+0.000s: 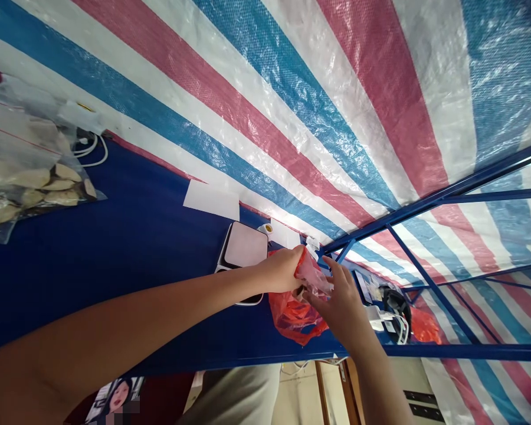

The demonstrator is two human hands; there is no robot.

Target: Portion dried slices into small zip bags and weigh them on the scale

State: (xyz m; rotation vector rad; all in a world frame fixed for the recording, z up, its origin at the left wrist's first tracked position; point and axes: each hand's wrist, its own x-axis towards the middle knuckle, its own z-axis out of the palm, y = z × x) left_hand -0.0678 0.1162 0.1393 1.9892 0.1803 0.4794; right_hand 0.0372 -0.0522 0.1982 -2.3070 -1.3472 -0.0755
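A thin red plastic bag (pixel 297 321) hangs bunched over the dark blue tabletop, between my two hands. My left hand (pixel 285 270) is closed on the upper part of the bag, its fingertips partly hidden by the plastic. At the bag's mouth, my right hand (pixel 343 301) has its fingers spread, the thumb close to or touching the plastic. Something small and brownish shows between the hands; its kind cannot be made out. Just left of the bag sits a flat digital scale (pixel 246 245), partly covered by my left forearm.
Clear zip bags (pixel 38 177) of pale dried slices lie at the far left, near a white cable (pixel 101 154). White paper (pixel 212 199) lies behind the scale. To the right are blue metal bars (pixel 425 280), a power strip (pixel 376 317), and another red bag (pixel 425 326).
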